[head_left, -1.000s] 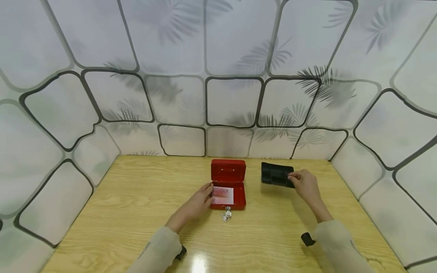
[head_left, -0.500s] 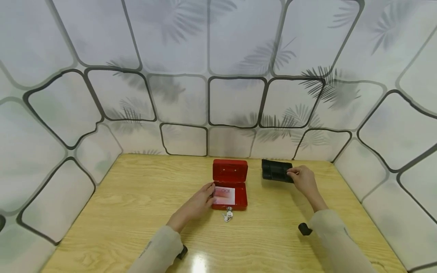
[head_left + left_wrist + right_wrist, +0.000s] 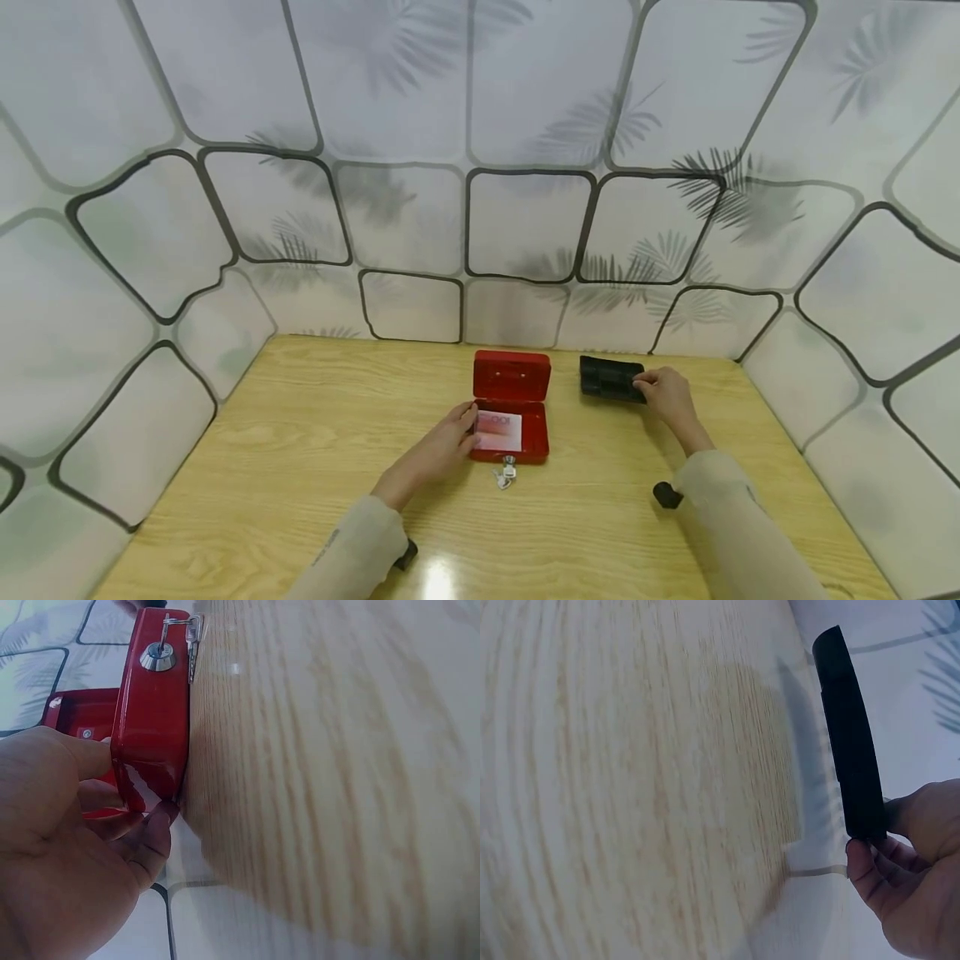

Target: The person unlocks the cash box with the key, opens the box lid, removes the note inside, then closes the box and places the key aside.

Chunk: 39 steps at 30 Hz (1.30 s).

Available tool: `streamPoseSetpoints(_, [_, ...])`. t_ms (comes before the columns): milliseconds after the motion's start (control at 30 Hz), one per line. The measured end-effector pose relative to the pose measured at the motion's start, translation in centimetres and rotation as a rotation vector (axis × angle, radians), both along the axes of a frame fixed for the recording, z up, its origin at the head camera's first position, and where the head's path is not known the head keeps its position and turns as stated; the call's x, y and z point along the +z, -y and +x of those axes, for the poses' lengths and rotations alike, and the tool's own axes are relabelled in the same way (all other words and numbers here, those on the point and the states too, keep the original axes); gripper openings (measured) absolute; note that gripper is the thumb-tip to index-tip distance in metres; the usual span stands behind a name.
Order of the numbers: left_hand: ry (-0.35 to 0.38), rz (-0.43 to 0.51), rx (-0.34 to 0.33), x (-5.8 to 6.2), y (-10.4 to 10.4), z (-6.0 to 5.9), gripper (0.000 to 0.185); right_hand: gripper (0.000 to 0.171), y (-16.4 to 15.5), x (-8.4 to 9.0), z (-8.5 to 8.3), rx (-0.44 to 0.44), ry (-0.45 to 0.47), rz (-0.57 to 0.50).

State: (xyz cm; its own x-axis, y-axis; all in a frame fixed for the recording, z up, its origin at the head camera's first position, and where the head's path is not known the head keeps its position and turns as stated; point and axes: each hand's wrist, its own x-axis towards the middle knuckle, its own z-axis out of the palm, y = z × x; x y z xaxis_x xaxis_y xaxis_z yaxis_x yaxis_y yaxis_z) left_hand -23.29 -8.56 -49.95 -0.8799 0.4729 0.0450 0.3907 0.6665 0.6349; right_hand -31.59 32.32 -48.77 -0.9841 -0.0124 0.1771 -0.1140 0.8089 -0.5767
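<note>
A: Where is the left hand (image 3: 444, 443)?
B: On the near left corner of the open red cash box (image 3: 510, 407); its fingers curl round the box wall; a banknote (image 3: 499, 430) lies inside; keys (image 3: 504, 475) hang from the front lock.
A: And the right hand (image 3: 666, 395)?
B: It pinches the right edge of the black tray (image 3: 609, 377), which lies on the desk (image 3: 300, 450) just right of the box.

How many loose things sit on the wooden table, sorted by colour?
Red: 1, the open cash box, gripped at its left side by the left hand.
Black: 1, the tray, held at its right edge by the right hand.
Silver: 1, the key bunch hanging from the box's lock.
Pink-white: 1, the banknote lying inside the box.
Total: 4
</note>
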Motion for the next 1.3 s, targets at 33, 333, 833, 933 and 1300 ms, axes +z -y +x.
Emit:
streamPoseSetpoints(33, [-0.005,0.003,-0.004,0.0,0.0,0.0,0.056,0.021,0.0,0.0,0.0,-0.001,0.011,-0.001])
streamPoseSetpoints(333, [0.017,0.008,-0.002,0.1,0.0,0.0,0.057,0.019,-0.4,-0.6,-0.4,0.006,0.024,0.037])
streamPoseSetpoints(833, [-0.002,0.02,-0.021,-0.1,0.1,-0.1,0.055,0.021,-0.4,-1.5,-1.2,-0.019,0.001,0.036])
streamPoseSetpoints(933, [-0.006,0.023,-0.026,-0.1,0.1,-0.1,0.055,0.021,-0.2,-1.5,-1.2,-0.025,-0.008,0.043])
streamPoseSetpoints(1300, [-0.001,0.043,-0.029,-0.1,0.1,0.0,0.056,0.022,0.2,-1.4,-0.9,-0.037,0.003,0.003])
